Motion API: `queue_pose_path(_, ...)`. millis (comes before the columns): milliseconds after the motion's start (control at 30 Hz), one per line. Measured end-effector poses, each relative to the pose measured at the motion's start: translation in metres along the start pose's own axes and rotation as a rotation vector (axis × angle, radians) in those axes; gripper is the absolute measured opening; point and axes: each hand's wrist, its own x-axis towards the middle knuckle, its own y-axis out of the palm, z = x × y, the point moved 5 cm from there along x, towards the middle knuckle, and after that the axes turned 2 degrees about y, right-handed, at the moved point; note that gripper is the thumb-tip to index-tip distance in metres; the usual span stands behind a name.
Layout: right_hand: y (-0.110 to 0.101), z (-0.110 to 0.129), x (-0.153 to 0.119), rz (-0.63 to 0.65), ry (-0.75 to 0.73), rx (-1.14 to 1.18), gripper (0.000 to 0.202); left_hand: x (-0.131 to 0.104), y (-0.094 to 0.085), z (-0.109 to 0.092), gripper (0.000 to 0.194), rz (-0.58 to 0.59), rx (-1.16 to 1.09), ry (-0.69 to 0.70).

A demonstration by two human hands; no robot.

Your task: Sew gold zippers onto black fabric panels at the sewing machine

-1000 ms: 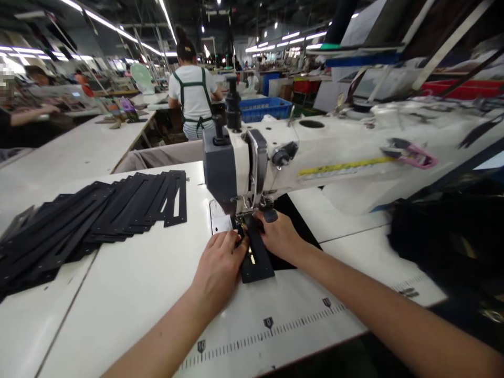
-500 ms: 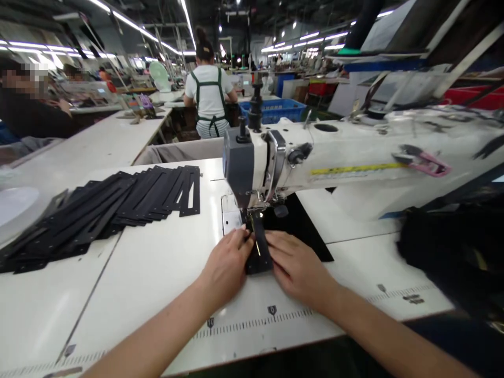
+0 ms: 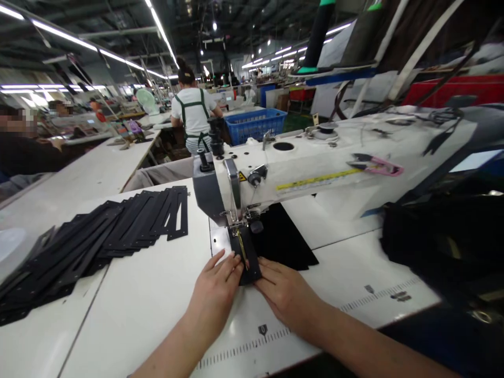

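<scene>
Under the presser foot of a white sewing machine (image 3: pixel 255 173) lies a narrow black panel (image 3: pixel 254 266) with a zipper (image 3: pixel 241 249) showing in its slot. A larger black fabric piece (image 3: pixel 285 239) spreads to the right beneath the machine arm. My left hand (image 3: pixel 216 289) rests at the panel's left edge, fingers spread and fingertips touching it. At the near right corner, my right hand (image 3: pixel 289 294) has its fingers closed together on the panel's edge; its thumb is mostly hidden.
Black slotted frames (image 3: pixel 106 231) lie in an overlapping row on the left of the table. Pink-handled thread snips (image 3: pixel 378 165) sit on the machine arm. Dark cloth (image 3: pixel 433 241) is heaped at the right. A co-worker (image 3: pixel 192 110) and a blue crate (image 3: pixel 255 126) are beyond.
The view has shifted, so the machine appears further left and lower. My left fingers have spread away from the presser foot, uncovering more zipper. My right hand has slid toward the panel's near end.
</scene>
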Motion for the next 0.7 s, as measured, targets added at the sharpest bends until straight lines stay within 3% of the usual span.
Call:
queue_pose_path(533,0.011,-0.033,0.034,0.191,0.104,0.02,0.018,0.021,0.015,0.033,0.024,-0.001,0.018,0.009)
queue_pose_path(700,0.011,-0.036,0.041,0.104,0.107,0.013,0.018,0.026,0.019,0.044,0.018,0.007,0.024,-0.062)
